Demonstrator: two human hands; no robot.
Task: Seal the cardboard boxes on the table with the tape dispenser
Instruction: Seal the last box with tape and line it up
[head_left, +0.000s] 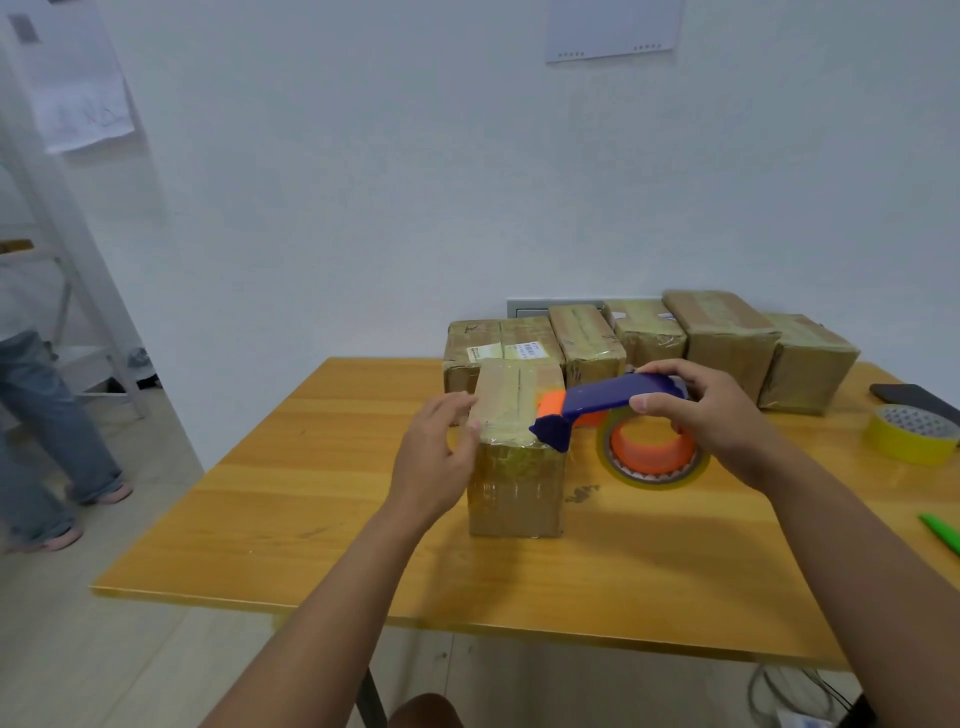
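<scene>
Just right of the frame's centre, the right hand is gripping the tape dispenser, fingers curled over its blue top and thumb pinching the near side, with the orange-cored tape roll hanging beneath. The dispenser's blue nose is pressing on the near right top edge of the front box, which is standing upright at the centre of the table. The left hand is steadying that box from its left side, fingers fairly straight and lying flat against the cardboard rather than wrapping it.

The step in hand looks like laying a strip across this box's top (glossy tape is already showing over the lid and down the front face, so this may be the end of a pass). Whether the tape is being cut right now cannot be told.

Next, the move probably calls for tearing the tape at the box edge while the left hand is holding the box firm.

Behind, in the centre right of the frame, a row of boxes is sitting against the wall, each seemingly taped. A spare yellow tape roll is lying at the right edge.
</scene>
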